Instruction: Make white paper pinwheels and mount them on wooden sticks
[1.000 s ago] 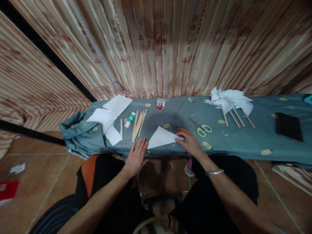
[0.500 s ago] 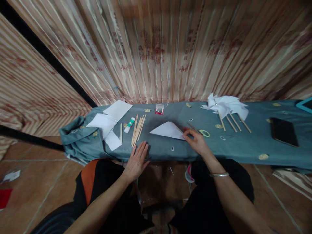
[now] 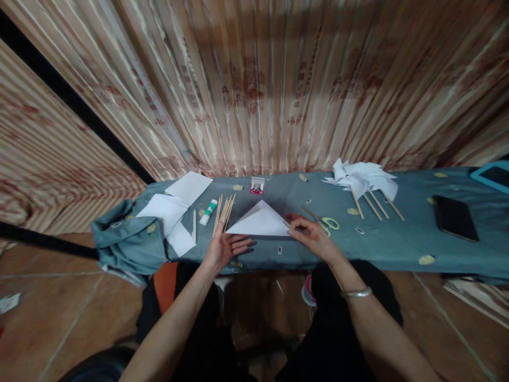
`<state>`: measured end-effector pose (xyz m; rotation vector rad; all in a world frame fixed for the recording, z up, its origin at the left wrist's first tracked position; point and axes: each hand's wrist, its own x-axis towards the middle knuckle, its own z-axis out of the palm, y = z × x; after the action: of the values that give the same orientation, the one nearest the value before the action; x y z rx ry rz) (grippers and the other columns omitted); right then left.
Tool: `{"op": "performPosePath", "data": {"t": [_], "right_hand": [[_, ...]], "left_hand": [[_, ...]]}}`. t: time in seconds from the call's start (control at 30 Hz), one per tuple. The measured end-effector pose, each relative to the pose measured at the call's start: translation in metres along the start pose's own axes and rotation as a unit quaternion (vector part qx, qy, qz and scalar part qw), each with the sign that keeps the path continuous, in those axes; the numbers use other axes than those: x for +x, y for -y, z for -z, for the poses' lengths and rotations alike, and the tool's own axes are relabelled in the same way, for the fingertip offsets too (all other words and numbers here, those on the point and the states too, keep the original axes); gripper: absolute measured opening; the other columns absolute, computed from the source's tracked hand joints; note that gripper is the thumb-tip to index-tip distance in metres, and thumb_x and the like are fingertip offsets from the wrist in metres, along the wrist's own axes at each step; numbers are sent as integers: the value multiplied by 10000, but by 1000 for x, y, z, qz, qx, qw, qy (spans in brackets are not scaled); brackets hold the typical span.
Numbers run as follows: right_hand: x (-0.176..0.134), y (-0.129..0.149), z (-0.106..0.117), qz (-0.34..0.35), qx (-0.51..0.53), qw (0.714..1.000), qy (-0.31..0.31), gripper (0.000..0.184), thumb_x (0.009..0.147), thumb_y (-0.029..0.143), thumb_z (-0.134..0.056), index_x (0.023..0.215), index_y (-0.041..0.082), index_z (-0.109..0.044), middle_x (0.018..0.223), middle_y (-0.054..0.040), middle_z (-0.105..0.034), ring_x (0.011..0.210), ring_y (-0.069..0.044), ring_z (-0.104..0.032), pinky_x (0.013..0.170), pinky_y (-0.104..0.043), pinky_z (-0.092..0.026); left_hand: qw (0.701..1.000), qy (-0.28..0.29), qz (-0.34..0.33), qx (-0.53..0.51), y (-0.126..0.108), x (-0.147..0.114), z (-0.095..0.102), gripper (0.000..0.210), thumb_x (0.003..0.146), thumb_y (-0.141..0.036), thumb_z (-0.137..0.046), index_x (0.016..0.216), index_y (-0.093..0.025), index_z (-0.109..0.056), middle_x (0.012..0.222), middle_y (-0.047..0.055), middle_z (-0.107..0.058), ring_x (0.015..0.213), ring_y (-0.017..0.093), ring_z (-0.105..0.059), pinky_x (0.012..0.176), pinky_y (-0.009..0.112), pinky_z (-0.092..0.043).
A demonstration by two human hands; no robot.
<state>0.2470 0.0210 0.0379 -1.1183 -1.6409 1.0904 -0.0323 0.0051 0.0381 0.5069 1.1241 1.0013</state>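
Observation:
A white sheet of paper (image 3: 260,220) folded into a triangle is held just over the cloth, its peak pointing away from me and its long edge towards me. The thumb side of my left hand (image 3: 225,249) is at the left corner, while its other fingers stretch out below the long edge. My right hand (image 3: 312,236) pinches the right corner between thumb and fingers. Close beyond the right hand lie scissors (image 3: 329,224) with yellow-green handles, partly hidden by it. Several thin wooden sticks (image 3: 227,209) lie behind my left hand, which covers their near ends.
On the cloth-covered table (image 3: 389,249) are a glue stick (image 3: 209,212), a white pencil-like stick (image 3: 194,225), white paper sheets (image 3: 189,188) and a small red box (image 3: 257,185) of metal bits. To the right lie paper pinwheels (image 3: 366,178), a dark phone-like slab (image 3: 455,217) and a blue-edged object (image 3: 493,175).
My left hand has moved from the table's front edge to the paper's left corner. The folded paper has been raised and shifted towards me, with my right hand still at its right corner.

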Motion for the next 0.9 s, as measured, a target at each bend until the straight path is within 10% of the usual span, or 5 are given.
{"op": "performPosePath", "data": {"t": [0.27, 0.5, 0.67, 0.77, 0.9], "right_hand": [[-9, 2, 10, -14, -3, 1000, 7, 282, 736, 507, -720, 748, 227, -686, 1299, -109, -637, 1283, -293, -539, 1102, -481, -366], [-8, 5, 9, 2, -9, 1000, 3, 293, 733, 524, -715, 739, 232, -690, 1275, -91, -656, 1264, -285, -555, 1081, -465, -402], [-9, -9, 37, -11, -99, 991, -86, 310, 799, 458, -628, 994, 229, -703, 1215, -101, -691, 1098, -272, -656, 955, -428, -505], [-11, -24, 54, -64, -320, 930, -168, 284, 835, 330, -569, 1054, 200, -694, 1101, -140, -727, 1007, -307, -685, 902, -450, -508], [-11, -35, 55, -118, -509, 843, -129, 292, 843, 266, -581, 1105, 179, -675, 1017, -166, -744, 931, -300, -709, 807, -393, -521]], "left_hand": [[998, -4, 22, 64, 9, -4, 0, 176, 776, -263, -703, 865, -111, -697, 786, 88, -744, 660, 187, -712, 543, 255, -573], [991, 70, 49, 103, 21, -15, -3, 198, 770, -269, -724, 840, -84, -712, 767, 146, -752, 615, 193, -723, 476, 196, -523], [991, 11, -22, 128, 20, -22, -9, 184, 662, -234, -786, 769, -112, -700, 642, 64, -720, 495, 141, -657, 458, 192, -496], [980, -14, -100, 171, 13, -25, -16, 244, 595, -270, -820, 755, -132, -698, 578, 18, -688, 483, 149, -634, 453, 212, -477], [949, -16, -206, 239, -2, -22, -24, 240, 603, -294, -791, 788, -161, -716, 611, -7, -689, 538, 151, -618, 516, 238, -482]]}}
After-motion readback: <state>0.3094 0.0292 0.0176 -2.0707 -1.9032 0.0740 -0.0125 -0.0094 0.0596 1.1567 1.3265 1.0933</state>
